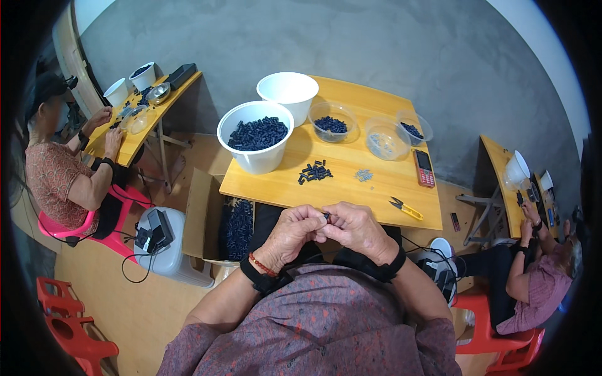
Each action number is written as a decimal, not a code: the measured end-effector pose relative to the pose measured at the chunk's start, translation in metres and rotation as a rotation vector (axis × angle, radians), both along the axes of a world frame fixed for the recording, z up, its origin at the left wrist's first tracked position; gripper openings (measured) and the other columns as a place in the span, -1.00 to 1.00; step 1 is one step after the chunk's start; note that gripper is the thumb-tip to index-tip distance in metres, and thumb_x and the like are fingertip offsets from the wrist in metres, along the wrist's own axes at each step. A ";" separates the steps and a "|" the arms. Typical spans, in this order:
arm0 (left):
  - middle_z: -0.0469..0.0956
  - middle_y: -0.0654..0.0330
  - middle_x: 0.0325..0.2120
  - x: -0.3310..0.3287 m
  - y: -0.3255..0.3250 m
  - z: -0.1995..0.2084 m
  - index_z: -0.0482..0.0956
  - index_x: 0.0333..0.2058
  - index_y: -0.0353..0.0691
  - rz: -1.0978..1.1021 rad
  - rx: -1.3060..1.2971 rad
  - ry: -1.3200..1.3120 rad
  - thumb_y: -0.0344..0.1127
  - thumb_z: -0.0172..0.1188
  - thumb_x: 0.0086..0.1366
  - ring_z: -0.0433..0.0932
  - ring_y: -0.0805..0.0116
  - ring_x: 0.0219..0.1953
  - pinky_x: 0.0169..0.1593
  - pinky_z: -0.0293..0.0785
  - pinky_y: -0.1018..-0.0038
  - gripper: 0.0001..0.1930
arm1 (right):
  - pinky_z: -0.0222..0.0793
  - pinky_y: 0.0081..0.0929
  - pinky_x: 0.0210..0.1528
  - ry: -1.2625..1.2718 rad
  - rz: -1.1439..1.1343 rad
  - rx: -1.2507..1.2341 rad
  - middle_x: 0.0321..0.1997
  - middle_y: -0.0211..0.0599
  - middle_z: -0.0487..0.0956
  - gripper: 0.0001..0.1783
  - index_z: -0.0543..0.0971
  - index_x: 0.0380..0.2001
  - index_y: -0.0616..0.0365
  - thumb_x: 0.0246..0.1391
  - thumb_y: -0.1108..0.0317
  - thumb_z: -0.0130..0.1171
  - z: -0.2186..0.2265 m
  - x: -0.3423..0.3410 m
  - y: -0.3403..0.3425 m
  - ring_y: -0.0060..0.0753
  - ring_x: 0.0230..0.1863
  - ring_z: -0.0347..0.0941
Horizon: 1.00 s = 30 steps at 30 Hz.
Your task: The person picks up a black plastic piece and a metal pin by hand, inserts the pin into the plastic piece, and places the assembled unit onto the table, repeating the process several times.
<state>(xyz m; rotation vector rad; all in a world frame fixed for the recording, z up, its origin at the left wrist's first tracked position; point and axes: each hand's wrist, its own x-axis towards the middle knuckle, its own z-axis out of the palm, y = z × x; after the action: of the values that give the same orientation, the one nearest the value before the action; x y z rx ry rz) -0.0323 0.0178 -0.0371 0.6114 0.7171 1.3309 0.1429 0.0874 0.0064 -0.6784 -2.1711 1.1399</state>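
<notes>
My left hand (293, 233) and my right hand (357, 230) meet just off the near edge of the wooden table (269, 190). Their fingertips pinch a small black piece (327, 217) between them, mostly covered by the fingers. On the tabletop ahead lies a loose pile of short black tube-like pieces (315, 172). To its right is a little heap of tiny silver-grey parts (364, 175). Yellow-handled thread snips (409, 209) rest near the right front edge, and a red and black keypad phone (424, 168) lies behind them.
A white tub (258, 163) full of black pieces stands at the left, another white tub (304, 103) behind it. Several clear bowls (387, 139) line the back. Below left sits a cardboard box (198, 216) of black pieces. People work at side tables (157, 119) left and right.
</notes>
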 end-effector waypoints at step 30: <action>0.59 0.20 -0.42 -0.019 0.009 0.004 0.57 -0.30 -0.30 0.418 0.155 0.303 -0.39 0.23 0.29 0.55 0.46 -0.41 -0.28 0.55 0.50 -0.90 | 0.45 -0.38 -0.30 0.004 -0.375 0.273 -0.40 0.00 0.60 -0.90 0.60 -0.35 0.30 0.07 0.50 0.15 -0.039 0.035 0.057 -0.13 -0.36 0.58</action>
<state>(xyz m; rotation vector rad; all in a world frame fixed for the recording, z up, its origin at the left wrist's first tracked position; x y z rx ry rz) -0.0516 0.0265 -0.0327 0.8295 1.0340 1.7108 0.1780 0.1439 -0.0327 -0.9065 -2.0314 0.6373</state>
